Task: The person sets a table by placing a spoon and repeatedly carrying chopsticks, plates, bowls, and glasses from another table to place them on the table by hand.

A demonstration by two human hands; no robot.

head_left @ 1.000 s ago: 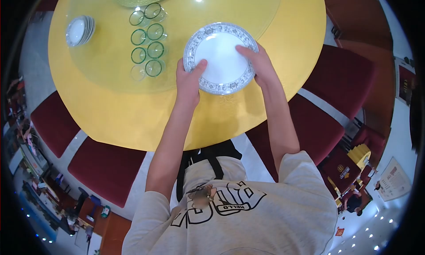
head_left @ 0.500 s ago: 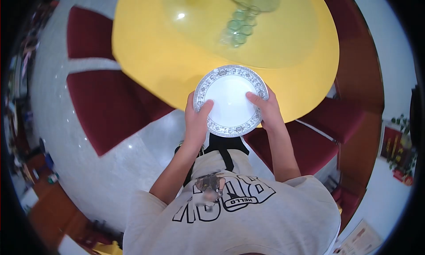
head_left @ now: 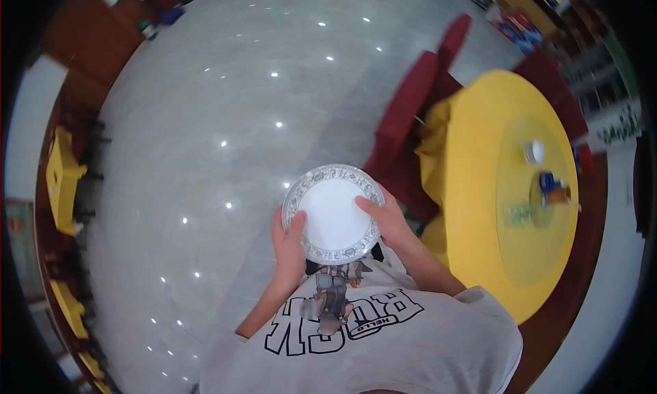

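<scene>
A round white plate [head_left: 335, 216] with a grey patterned rim is held level in front of my body. Whether it is a single plate or a stack, I cannot tell. My left hand [head_left: 289, 237] grips its left edge, thumb on top of the rim and fingers out of sight underneath. On the opposite edge, my right hand [head_left: 383, 215] holds it the same way, its thumb reaching over the patterned border. The plate is over the floor, apart from the table.
To my right stands a round table with a yellow cloth [head_left: 472, 189]. On it are green glasses [head_left: 518, 215], a white stack of dishes [head_left: 534, 152] and a blue item [head_left: 547, 182]. Dark red chairs [head_left: 405, 113] flank it. Shiny grey floor [head_left: 274, 107] stretches ahead; more yellow-covered tables [head_left: 65, 182] line the left.
My view has turned left, so the yellow table has shifted from straight ahead to my right. Both hands keep hold of the plate, which now appears over the floor.
</scene>
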